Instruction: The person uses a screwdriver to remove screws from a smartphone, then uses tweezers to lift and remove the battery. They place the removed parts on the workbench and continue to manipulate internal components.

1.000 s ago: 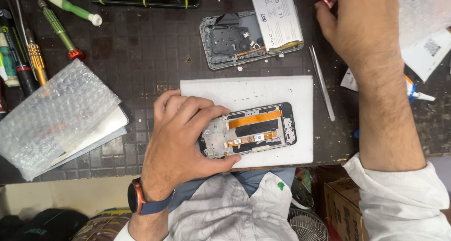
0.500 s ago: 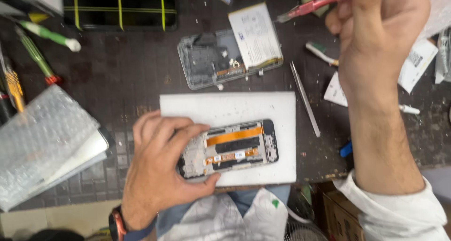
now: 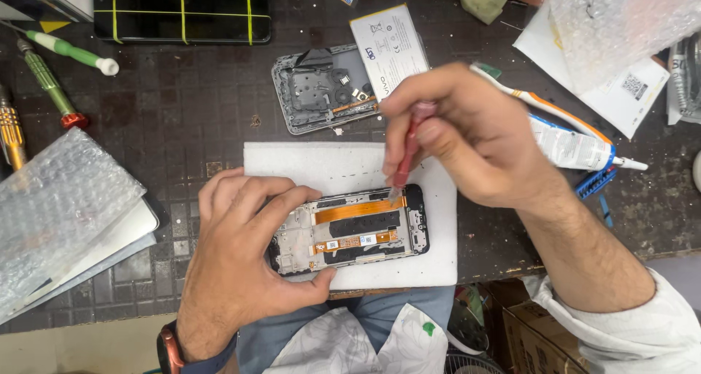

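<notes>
An opened phone frame (image 3: 358, 230) with orange flex cables lies on a white foam pad (image 3: 328, 162). My left hand (image 3: 241, 257) grips the frame's left end, thumb along its lower edge. My right hand (image 3: 467, 137) holds a red-handled tool (image 3: 407, 155) upright, its tip touching the frame's upper edge near the right end. Behind the pad lie a grey phone back housing (image 3: 314, 89) and a white battery (image 3: 391, 45) leaning on it.
Bubble wrap (image 3: 62, 199) over a white box sits at left. Screwdrivers (image 3: 51, 82) lie at far left. A black screen with yellow bands (image 3: 182, 9) is at the back. A glue tube (image 3: 573, 148), a toothbrush (image 3: 548, 104) and papers are at right.
My right hand came down from the back right with the red tool and set its tip on the phone frame. My left hand kept its grip on the frame.
</notes>
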